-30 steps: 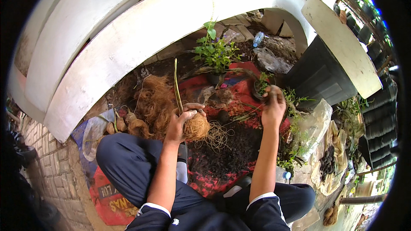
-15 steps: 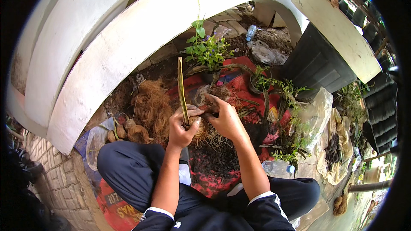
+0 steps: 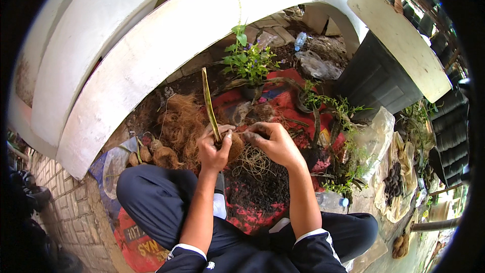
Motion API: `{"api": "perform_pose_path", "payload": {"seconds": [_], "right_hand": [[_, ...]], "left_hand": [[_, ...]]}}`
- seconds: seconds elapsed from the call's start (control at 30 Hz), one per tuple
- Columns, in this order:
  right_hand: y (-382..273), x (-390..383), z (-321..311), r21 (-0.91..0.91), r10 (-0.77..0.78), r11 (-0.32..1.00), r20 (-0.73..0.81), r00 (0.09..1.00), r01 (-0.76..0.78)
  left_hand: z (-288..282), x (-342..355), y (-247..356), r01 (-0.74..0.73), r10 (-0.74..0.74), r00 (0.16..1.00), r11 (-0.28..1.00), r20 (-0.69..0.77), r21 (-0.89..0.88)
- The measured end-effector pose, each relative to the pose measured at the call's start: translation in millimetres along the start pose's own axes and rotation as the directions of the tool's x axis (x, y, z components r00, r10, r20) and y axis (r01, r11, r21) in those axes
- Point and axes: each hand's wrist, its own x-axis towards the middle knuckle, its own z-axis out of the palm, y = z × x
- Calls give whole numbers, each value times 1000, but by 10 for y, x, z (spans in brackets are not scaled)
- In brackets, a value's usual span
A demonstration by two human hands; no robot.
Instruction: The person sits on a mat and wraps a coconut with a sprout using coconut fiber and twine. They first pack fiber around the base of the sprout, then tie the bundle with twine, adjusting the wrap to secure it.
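Right hand: a second ago the right hand [image 3: 273, 143] was stretched out to the green sprigs [image 3: 331, 108] on the person's right; it has since come back across the red sheet [image 3: 283, 93] and now sits just beside the left hand [image 3: 214, 149], fingertips at the fibre ball [image 3: 234, 145].
Left hand: it has stayed closed on the ball, lifted slightly off the loose fibre pile [image 3: 184, 124].
Stalk: the long green stalk [image 3: 208, 103] stood nearly upright earlier; it now leans a little to the person's left, rising from the left hand's grip.
View: the head has dipped, so both hands lie nearer the middle.
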Motion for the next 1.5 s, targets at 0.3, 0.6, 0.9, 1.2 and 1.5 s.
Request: {"api": "perform_pose_path", "payload": {"seconds": [0.3,0.6,0.9,1.2,1.5], "right_hand": [[155,-75,533,-220,-5,967,494,869,130],[971,81,569,344,222,683,743,632,-644],[990,139,227,746,371,382,417,830,-545],[730,189,492,741,333,607,92,939,-288],[834,204,438,748,399,630,-80,913,-210]], "left_hand": [[28,29,-205,643,-865,498,411,-55,-646],[-224,0,-296,566,-682,506,-200,529,-800],[-139,22,-141,762,-712,499,88,495,-642],[29,-62,-129,804,-789,453,161,415,-572],[64,-89,-118,767,-628,641,555,442,-324]]}}
